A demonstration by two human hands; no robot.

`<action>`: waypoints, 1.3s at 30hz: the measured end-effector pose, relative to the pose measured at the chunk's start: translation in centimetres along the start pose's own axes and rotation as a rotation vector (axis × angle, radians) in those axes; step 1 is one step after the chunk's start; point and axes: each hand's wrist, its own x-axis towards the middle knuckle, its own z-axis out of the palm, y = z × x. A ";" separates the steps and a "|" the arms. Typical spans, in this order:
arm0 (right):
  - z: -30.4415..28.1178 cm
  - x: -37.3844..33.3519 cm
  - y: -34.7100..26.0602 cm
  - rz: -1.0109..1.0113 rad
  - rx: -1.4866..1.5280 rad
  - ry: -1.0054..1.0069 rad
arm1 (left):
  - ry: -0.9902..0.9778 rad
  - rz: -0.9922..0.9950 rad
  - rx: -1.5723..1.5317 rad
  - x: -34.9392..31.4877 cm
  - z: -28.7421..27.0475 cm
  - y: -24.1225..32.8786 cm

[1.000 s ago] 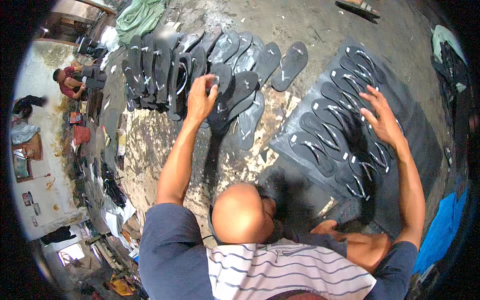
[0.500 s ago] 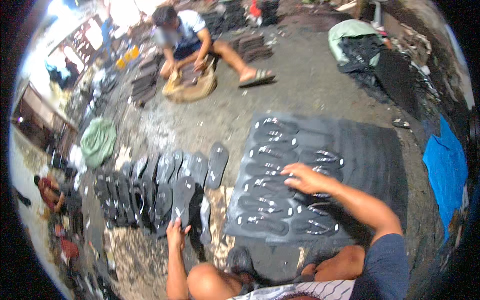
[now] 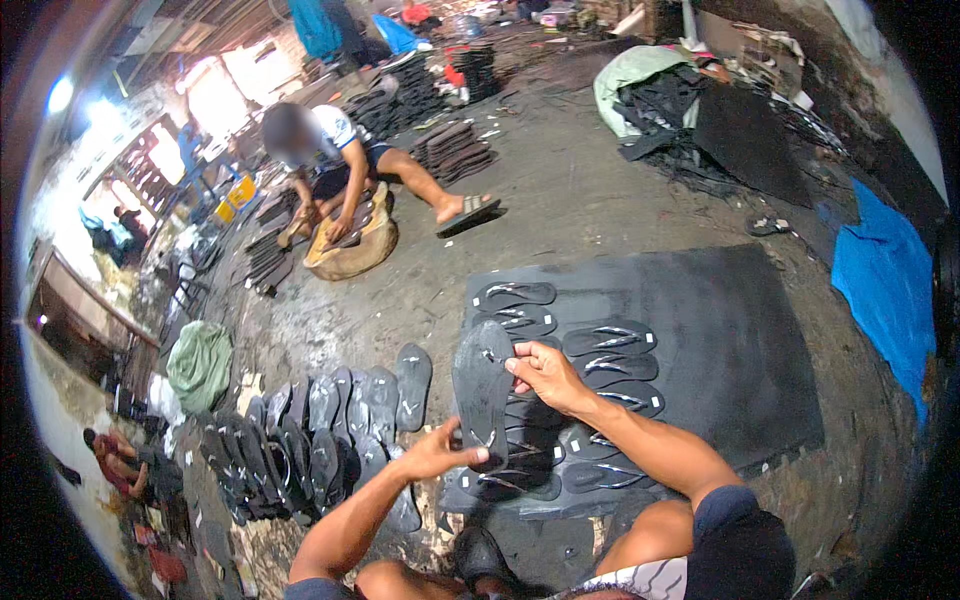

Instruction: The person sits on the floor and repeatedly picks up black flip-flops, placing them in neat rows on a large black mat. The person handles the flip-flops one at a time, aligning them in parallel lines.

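A black flip-flop (image 3: 480, 385) is held up over the left part of a dark flat sheet (image 3: 730, 330). My left hand (image 3: 440, 455) grips its near end, thumb on the face toward me. My right hand (image 3: 545, 375) pinches the edge near its far end. Flip-flops with shiny straps lie in two columns on the sheet, one of them (image 3: 610, 338) beyond my right forearm. To the left of my left hand stand rows of black flip-flops (image 3: 325, 400), closely packed and partly overlapping. A single one (image 3: 412, 385) lies at their right end.
Across the floor a person (image 3: 330, 150) sits bent over a wooden block (image 3: 360, 245), beside stacks of dark slabs (image 3: 455, 150). A green sack (image 3: 200, 365) lies at left, a pale green bag (image 3: 640, 85) of black scraps at far right, and a blue tarp (image 3: 885, 290) at the right edge.
My left hand has lifted a flip-flop from the left rows and brought it right. My right hand has come back from the sheet's flip-flops and taken hold of it. The view has shifted.
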 end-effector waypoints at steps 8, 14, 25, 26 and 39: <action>-1.0 -3.2 -3.1 -0.280 -0.367 0.202 | 0.305 0.348 -0.150 7.7 -0.6 7.4; -0.9 -3.0 -3.5 -0.298 -0.231 0.158 | 0.251 0.401 -0.404 7.6 -0.5 6.6; -5.1 -0.9 -3.9 -0.235 0.099 0.101 | 0.278 0.390 -0.345 11.0 0.8 9.7; -5.8 -0.7 -2.5 -0.222 0.177 0.108 | 0.251 0.379 -0.454 11.7 1.4 10.2; -14.4 -3.9 1.9 -0.329 -0.669 0.128 | 0.297 -0.150 -0.892 25.2 0.8 3.9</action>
